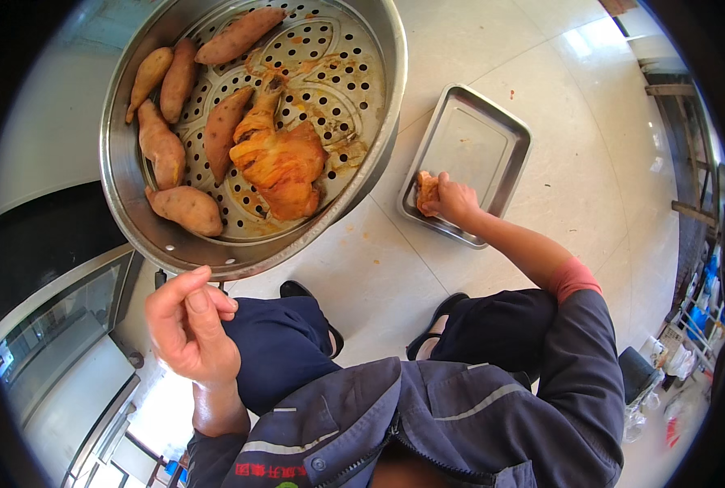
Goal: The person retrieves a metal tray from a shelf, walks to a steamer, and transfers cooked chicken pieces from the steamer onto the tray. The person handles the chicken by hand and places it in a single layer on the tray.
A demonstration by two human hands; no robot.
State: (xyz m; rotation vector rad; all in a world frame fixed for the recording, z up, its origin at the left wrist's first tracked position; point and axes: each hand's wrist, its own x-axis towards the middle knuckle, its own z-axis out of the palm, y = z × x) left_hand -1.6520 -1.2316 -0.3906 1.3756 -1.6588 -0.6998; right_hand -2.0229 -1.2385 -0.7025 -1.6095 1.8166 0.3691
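Observation:
My right hand (456,201) grips a piece of orange-brown cooked meat (426,192) at the near left corner of a rectangular steel tray (460,154) on the tiled floor. Fingers curled and empty, my left hand (193,326) is held up by the near rim of a large round metal steamer pot (362,210). Inside the pot, on a perforated steamer plate (338,79), lies a browned poultry leg with thigh (283,161). A sweet potato (225,131) lies against its left side. More sweet potatoes (161,143) lie along the left and far sides.
Pale floor tiles (558,201) with small crumbs surround the tray. My knees and dark shoes (439,314) are between pot and tray. A glass-fronted cabinet (63,311) stands at left. Shelving (692,213) and plastic bags (680,360) are along the right.

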